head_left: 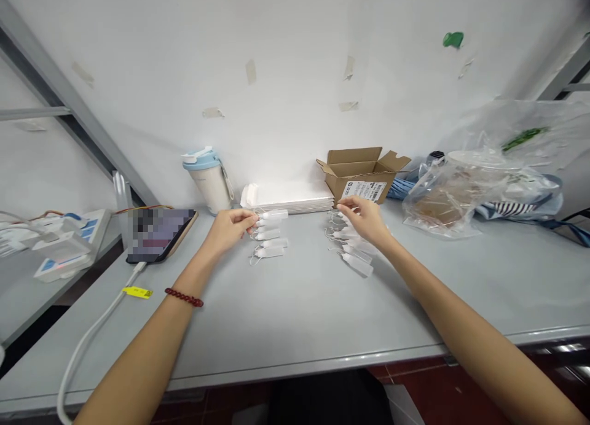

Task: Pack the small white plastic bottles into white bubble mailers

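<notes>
No legible text. White label [364, 191] on front of cardboard box [354, 157]: print lines plus barcode-like bars, too small to read. Yellow tag [137, 292] on white cable [92, 331], well left of box: dark code block, tiny print, unreadable. Cup [215, 187] left of box: faint marking, unreadable.

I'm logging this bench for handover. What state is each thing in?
White tags: lying in two groups
Left hand: at the left group
Right hand: over the right group
Cardboard box: open
Cup: upright, lidded
Phone: plugged in
Clear bag: crumpled, with things inside
Power strip: plugs inserted
</notes>
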The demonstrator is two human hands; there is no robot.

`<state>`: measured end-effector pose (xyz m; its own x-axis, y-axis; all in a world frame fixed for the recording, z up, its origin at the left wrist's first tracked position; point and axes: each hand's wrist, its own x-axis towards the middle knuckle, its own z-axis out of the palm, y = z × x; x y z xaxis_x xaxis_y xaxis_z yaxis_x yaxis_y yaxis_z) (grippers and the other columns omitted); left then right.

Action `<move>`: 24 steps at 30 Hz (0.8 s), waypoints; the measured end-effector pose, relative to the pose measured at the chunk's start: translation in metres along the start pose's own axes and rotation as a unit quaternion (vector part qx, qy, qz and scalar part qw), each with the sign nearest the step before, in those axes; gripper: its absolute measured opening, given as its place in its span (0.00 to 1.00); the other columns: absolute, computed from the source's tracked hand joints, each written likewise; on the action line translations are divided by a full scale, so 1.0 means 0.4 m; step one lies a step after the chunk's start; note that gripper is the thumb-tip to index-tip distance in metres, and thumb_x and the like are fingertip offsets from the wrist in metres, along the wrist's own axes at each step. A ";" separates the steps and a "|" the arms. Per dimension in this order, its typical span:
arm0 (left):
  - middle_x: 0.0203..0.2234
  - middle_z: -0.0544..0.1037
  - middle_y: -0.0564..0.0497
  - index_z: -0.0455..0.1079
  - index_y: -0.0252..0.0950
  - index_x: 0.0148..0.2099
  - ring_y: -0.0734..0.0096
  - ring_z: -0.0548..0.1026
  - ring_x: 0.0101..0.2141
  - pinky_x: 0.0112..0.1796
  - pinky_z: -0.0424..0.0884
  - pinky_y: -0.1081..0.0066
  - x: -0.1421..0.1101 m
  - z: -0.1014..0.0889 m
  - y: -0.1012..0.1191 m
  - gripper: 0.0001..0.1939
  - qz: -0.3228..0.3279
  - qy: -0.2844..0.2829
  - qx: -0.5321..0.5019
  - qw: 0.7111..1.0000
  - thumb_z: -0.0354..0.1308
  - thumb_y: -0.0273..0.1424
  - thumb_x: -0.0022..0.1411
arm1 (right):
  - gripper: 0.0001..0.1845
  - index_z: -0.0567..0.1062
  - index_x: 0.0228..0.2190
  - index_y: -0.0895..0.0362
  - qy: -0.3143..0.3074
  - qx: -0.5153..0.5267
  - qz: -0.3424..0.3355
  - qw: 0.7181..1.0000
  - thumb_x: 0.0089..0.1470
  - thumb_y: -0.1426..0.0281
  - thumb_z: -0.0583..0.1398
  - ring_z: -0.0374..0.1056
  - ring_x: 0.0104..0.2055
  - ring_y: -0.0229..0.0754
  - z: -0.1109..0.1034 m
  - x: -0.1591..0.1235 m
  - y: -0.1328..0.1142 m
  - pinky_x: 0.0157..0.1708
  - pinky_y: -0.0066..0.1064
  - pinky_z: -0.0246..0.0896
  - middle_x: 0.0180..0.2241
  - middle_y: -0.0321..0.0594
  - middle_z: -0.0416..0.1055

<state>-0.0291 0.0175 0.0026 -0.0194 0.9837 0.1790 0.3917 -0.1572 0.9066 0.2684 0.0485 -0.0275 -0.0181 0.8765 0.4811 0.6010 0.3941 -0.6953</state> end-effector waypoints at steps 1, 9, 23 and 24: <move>0.16 0.71 0.53 0.73 0.34 0.23 0.77 0.65 0.18 0.20 0.59 0.76 0.005 -0.008 -0.005 0.09 -0.008 0.009 -0.002 1.000 0.62 0.36 0.46 | 0.09 0.75 0.32 0.57 0.011 -0.030 0.007 0.999 0.52 0.66 0.57 0.68 0.36 0.43 -0.011 0.010 0.018 0.37 0.35 0.60 0.35 0.43 0.75; 0.19 0.72 0.51 0.74 0.34 0.25 0.72 0.68 0.23 0.22 0.60 0.75 0.028 -0.026 -0.064 0.11 -0.054 -0.019 0.038 0.998 0.64 0.37 0.43 | 0.18 0.74 0.45 0.63 -0.068 -0.242 0.015 0.968 0.54 0.75 0.54 0.67 0.49 0.49 -0.047 0.050 0.100 0.50 0.37 0.57 0.47 0.52 0.71; 0.22 0.75 0.49 0.74 0.32 0.31 0.69 0.69 0.24 0.23 0.61 0.72 0.032 -0.034 -0.058 0.15 -0.065 -0.012 0.128 0.990 0.60 0.39 0.44 | 0.20 0.73 0.49 0.61 -0.158 -0.233 0.010 0.960 0.59 0.71 0.49 0.65 0.53 0.46 -0.049 0.068 0.149 0.54 0.35 0.54 0.52 0.47 0.69; 0.22 0.75 0.49 0.74 0.33 0.31 0.69 0.70 0.24 0.24 0.62 0.72 0.033 -0.032 -0.057 0.15 -0.051 -0.003 0.133 0.990 0.59 0.39 0.44 | 0.20 0.73 0.48 0.61 -0.155 -0.235 0.010 0.960 0.59 0.72 0.49 0.65 0.53 0.46 -0.048 0.071 0.153 0.54 0.35 0.54 0.52 0.48 0.69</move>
<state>-0.0501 0.0328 -0.0108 -0.0663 0.9939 0.0883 0.6162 -0.0288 0.7871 0.3199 0.0921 -0.0463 -0.1959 0.9513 0.2381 0.8960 0.2723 -0.3508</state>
